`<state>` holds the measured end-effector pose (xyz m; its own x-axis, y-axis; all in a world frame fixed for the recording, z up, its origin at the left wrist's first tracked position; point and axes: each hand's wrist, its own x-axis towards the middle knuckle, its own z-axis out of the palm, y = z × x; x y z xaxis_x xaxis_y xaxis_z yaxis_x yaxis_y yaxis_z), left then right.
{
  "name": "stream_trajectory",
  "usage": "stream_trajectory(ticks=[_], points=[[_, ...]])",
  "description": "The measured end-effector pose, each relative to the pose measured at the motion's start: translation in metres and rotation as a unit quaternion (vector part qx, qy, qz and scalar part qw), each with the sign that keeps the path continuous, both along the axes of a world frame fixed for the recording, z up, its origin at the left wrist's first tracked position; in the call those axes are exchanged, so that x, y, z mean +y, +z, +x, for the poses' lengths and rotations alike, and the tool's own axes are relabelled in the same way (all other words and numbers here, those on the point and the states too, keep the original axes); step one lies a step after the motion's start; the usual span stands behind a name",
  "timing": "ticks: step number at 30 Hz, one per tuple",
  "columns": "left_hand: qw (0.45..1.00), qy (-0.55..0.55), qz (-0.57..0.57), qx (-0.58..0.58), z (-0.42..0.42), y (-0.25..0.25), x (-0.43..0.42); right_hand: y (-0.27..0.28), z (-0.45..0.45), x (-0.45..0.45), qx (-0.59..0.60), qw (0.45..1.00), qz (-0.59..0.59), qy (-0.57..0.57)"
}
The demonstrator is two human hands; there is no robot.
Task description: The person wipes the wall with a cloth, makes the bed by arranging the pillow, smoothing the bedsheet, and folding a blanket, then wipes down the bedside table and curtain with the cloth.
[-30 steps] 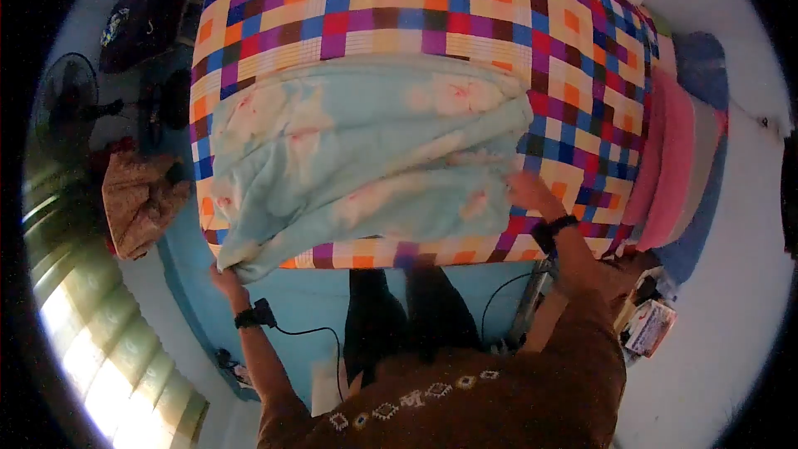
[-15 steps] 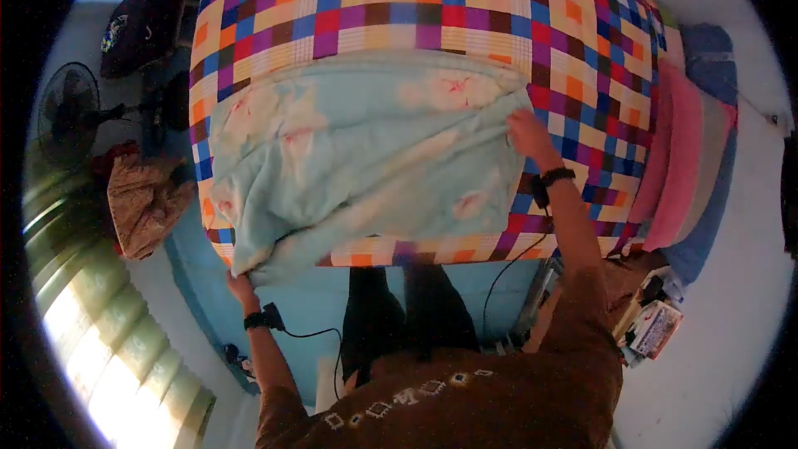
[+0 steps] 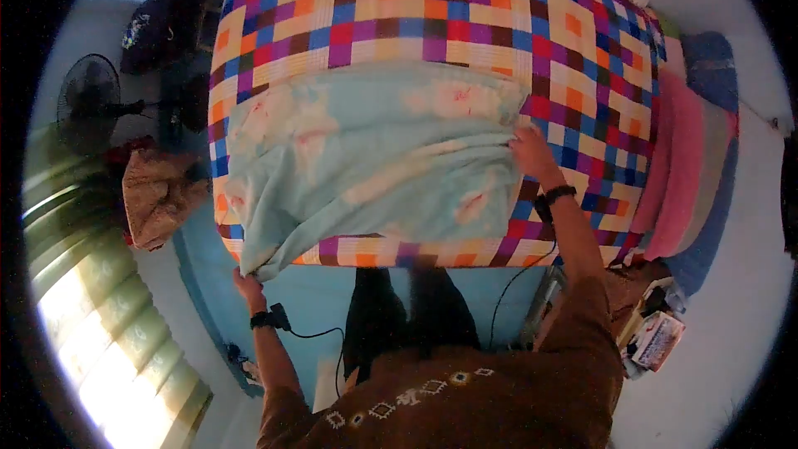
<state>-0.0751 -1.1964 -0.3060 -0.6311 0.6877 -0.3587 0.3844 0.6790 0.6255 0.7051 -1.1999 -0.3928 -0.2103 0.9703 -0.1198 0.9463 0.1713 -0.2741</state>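
A pale blue-green cloth with pink flowers [image 3: 374,141] lies wrinkled across the near part of the bed, folds running slantwise over it. My left hand [image 3: 248,284] grips its near left corner, pulled out past the bed's front edge. At the right side edge of the cloth, my right hand [image 3: 532,154] is closed on the fabric. Both wrists wear black bands with cables. Underneath is a bedspread of many coloured squares [image 3: 399,29].
Pink and grey folded bedding [image 3: 677,166] lines the bed's right side. A fan [image 3: 90,96] and a brown cloth bundle [image 3: 158,199] are on the left, above a bright curtain [image 3: 100,316]. Boxes [image 3: 657,339] stand at lower right.
My right hand has come slightly nearer along the cloth's right edge. The near left part of the cloth is gathered more narrowly toward my left hand. The camera view has shifted slightly.
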Motion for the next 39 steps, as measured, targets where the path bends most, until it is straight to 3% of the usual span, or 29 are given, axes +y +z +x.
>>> stream_trajectory(ticks=[2,5,8,11,12,15,17,19,20,22,27,29,31,33,39], points=[[1.000,0.002,0.029,0.011,0.009,0.009,0.004,0.027,-0.006,-0.033,0.024,0.997,0.073,0.019],[0.996,0.033,0.069,-0.048,0.007,0.032,0.016,0.081,-0.031,-0.085,0.047,0.998,0.005,-0.050],[0.964,0.047,0.221,-0.138,0.012,0.067,0.028,0.143,-0.054,-0.131,0.042,0.996,0.044,-0.064],[0.944,-0.062,0.281,-0.161,-0.003,0.122,0.029,0.204,-0.079,-0.186,0.015,0.992,0.070,-0.102],[0.937,-0.042,0.290,-0.191,-0.004,0.149,0.029,0.224,-0.087,-0.204,-0.005,0.990,0.075,-0.117],[0.905,0.008,0.326,-0.273,-0.036,0.201,0.017,0.281,-0.115,-0.260,-0.108,0.972,-0.062,-0.200],[0.902,0.049,0.329,-0.276,-0.062,0.237,-0.007,0.313,-0.135,-0.306,-0.144,0.959,-0.077,-0.231],[0.892,0.057,0.335,-0.297,-0.092,0.260,-0.035,0.376,-0.187,-0.329,-0.170,0.959,0.132,-0.183],[0.884,0.045,0.340,-0.316,-0.110,0.266,-0.051,0.416,-0.222,-0.335,-0.184,0.952,0.084,-0.232],[0.881,0.029,0.350,-0.317,-0.139,0.275,-0.079,0.438,-0.258,-0.364,-0.207,0.931,0.031,-0.297],[0.882,0.028,0.359,-0.304,-0.183,0.299,-0.118,0.390,-0.234,-0.492,-0.252,0.882,0.075,-0.391],[0.882,0.048,0.350,-0.313,-0.181,0.322,-0.126,0.440,-0.278,-0.474,-0.309,0.877,0.122,-0.346],[0.886,0.058,0.364,-0.280,-0.174,0.335,-0.126,0.451,-0.286,-0.482,-0.331,0.877,0.153,-0.313],[0.885,0.067,0.363,-0.285,-0.172,0.337,-0.123,0.415,-0.247,-0.525,-0.319,0.884,0.171,-0.294],[0.866,0.002,0.379,-0.325,-0.177,0.318,-0.111,0.457,-0.252,-0.480,-0.322,0.888,0.176,-0.277]])
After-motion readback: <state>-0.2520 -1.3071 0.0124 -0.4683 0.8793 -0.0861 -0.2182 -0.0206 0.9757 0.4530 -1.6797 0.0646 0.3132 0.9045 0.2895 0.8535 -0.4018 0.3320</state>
